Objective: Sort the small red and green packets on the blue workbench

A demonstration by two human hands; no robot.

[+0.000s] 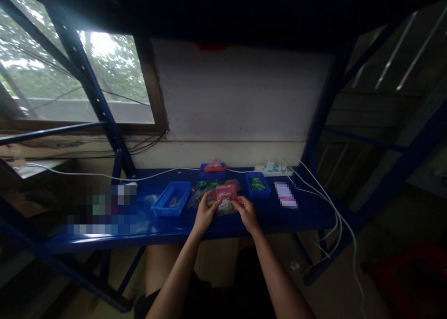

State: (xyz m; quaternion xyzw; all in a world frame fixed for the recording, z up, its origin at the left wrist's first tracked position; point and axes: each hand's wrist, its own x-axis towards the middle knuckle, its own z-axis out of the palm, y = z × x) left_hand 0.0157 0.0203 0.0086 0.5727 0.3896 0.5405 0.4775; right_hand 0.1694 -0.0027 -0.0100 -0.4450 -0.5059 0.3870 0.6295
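Between my two hands is a small plastic bag (226, 206), with a red upper part and small pale pieces showing below. My left hand (206, 212) pinches its left side, and my right hand (246, 212) grips its right side, thumb and fingers closed. More clear bags (195, 199) lie beside my left hand, their contents too small to make out. Green packets (206, 184) sit just behind the bag. Left of my hands stands a blue tray (162, 209) with a small packet inside. To the right, a blue bin (248, 185) holds green packets (257, 184).
A blue bin (213, 175) with red bags (214, 166) stands at the back of the blue table (272, 219). A white power strip (273, 171) with cables (316, 193) and a phone (285, 194) lie at right. Blurred-out items (101, 209) occupy the left end; blue posts flank both sides.
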